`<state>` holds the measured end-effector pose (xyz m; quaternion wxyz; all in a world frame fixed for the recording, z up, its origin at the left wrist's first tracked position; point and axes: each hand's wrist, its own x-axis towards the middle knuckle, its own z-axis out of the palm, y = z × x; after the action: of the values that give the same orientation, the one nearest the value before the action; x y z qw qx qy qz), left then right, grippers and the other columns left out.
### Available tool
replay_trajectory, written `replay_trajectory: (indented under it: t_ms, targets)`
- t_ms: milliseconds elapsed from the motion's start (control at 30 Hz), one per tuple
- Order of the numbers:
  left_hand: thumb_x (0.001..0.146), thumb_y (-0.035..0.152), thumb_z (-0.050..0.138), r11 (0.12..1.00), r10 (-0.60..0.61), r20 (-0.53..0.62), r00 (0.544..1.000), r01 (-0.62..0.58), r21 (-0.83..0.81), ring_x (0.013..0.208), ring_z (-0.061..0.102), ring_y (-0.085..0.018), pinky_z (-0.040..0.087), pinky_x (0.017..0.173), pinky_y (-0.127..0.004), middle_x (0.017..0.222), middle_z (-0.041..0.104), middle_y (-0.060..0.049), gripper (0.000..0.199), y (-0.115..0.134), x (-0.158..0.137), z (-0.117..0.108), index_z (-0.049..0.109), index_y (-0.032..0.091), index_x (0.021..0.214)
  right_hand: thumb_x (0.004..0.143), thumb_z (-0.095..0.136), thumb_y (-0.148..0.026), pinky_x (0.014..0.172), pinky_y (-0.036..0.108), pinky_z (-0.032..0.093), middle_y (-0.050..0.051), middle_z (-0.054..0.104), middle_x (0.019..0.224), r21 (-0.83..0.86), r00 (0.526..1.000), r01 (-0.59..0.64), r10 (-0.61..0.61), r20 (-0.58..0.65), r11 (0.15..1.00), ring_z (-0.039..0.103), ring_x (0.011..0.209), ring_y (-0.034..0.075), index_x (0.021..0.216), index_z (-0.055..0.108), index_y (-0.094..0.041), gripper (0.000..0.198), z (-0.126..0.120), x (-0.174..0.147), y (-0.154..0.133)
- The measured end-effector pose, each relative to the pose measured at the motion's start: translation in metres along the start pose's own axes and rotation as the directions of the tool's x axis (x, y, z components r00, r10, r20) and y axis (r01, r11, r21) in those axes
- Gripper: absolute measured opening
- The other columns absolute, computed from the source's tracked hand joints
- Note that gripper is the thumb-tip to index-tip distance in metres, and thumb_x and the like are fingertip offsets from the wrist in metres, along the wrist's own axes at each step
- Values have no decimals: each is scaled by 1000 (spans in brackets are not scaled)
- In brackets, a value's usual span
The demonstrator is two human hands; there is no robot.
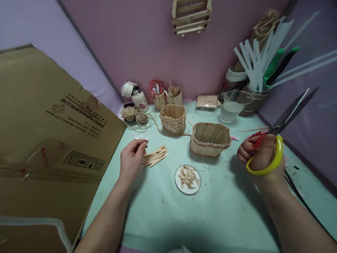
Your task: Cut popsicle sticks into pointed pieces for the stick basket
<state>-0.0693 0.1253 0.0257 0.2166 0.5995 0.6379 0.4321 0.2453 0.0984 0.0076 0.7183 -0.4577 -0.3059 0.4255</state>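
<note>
My right hand (259, 158) is raised over the table's right side, closed round the yellow and red handles of a pair of scissors (280, 128). The blades point up and to the right, slightly apart. My left hand (133, 154) is on the left with thumb and fingers pinched together; anything between the fingertips is too small to tell. Just beside it lies a bunch of thin wooden sticks (156, 156), partly behind the fingers. Between my hands a small round white dish (179, 182) holds cut wooden pieces (189, 176).
Two wooden baskets (172, 121) (209, 146) stand beyond the dish. Behind are twine balls (130, 113), a bottle (139, 98), stick holders (173, 95) and a clear cup (231, 110). White glue sticks (256, 63) fill a pot at right. A cardboard box (52, 140) borders the left side.
</note>
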Motion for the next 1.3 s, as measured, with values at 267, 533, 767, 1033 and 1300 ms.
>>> replay_trajectory:
  t_ms: [267,533,767,1033,1300]
  targets:
    - [81,40,57,980,197,-16,980,-196,36,53,47,-11,38,54,-23,55,54,2,27,45,61,18,64,17,69,79,57,-65,34,16,17,-12,26,49,-6,1000,0,0,15,1000,17,37,4,66,40,-23,47,-2,0,9]
    - [75,44,62,676,254,390,885,-451,583,92,57,-31,43,81,-40,86,66,-15,30,71,141,48,74,17,75,79,61,-57,32,15,16,-12,26,47,37,992,-126,126,9,991,16,35,3,67,39,-23,42,0,0,9]
    - [60,32,76,629,197,497,845,-498,598,82,60,-27,43,76,-34,64,64,-8,15,81,163,68,67,20,57,76,63,-59,32,13,18,-12,29,48,31,989,-149,149,2,988,20,35,3,69,41,-23,43,3,-2,8]
    - [80,22,53,676,398,463,792,-595,435,76,60,-21,41,71,-29,77,68,-7,17,95,167,71,69,18,79,79,57,-63,33,14,18,-12,26,51,-27,985,-168,169,32,985,19,36,3,67,37,-23,47,4,-5,8]
    - [77,15,59,776,467,426,775,-590,223,80,62,-17,44,74,-26,85,70,-5,17,90,166,73,68,17,91,74,58,-68,32,14,20,-13,26,49,-63,980,-193,196,40,979,21,36,4,67,35,-23,51,5,-5,11]
